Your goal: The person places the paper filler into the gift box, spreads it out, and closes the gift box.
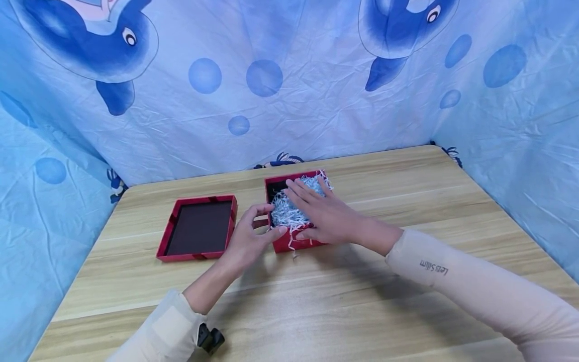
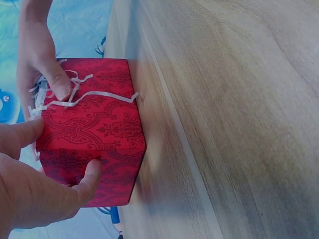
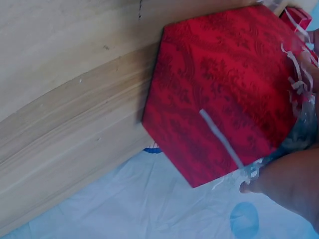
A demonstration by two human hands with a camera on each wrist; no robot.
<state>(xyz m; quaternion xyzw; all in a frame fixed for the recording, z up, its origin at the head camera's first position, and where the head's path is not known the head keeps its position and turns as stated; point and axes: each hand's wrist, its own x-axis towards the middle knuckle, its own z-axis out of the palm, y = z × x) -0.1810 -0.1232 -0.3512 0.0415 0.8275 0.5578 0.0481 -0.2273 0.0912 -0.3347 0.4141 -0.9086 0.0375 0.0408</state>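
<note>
A red patterned box [image 1: 298,242] stands on the table, filled with pale blue shredded paper [image 1: 289,211]. Across the paper lies my right hand [image 1: 332,213], palm down with fingers spread, its thumb by the front wall. My left hand [image 1: 251,236] holds the box at its left front corner, thumb and fingers bent around the rim and side. In the left wrist view, white paper strands [image 2: 94,94] hang over the box's front face. Seen from the right wrist, the box's red side [image 3: 219,94] fills the middle; much of the right hand is out of frame.
Left of the box is a red lid [image 1: 196,229], its dark inside facing up. The wooden table [image 1: 307,311] reaches back to a blue dolphin-print cloth [image 1: 289,110] hanging behind and at both sides. A black device [image 1: 210,339] is by the left sleeve.
</note>
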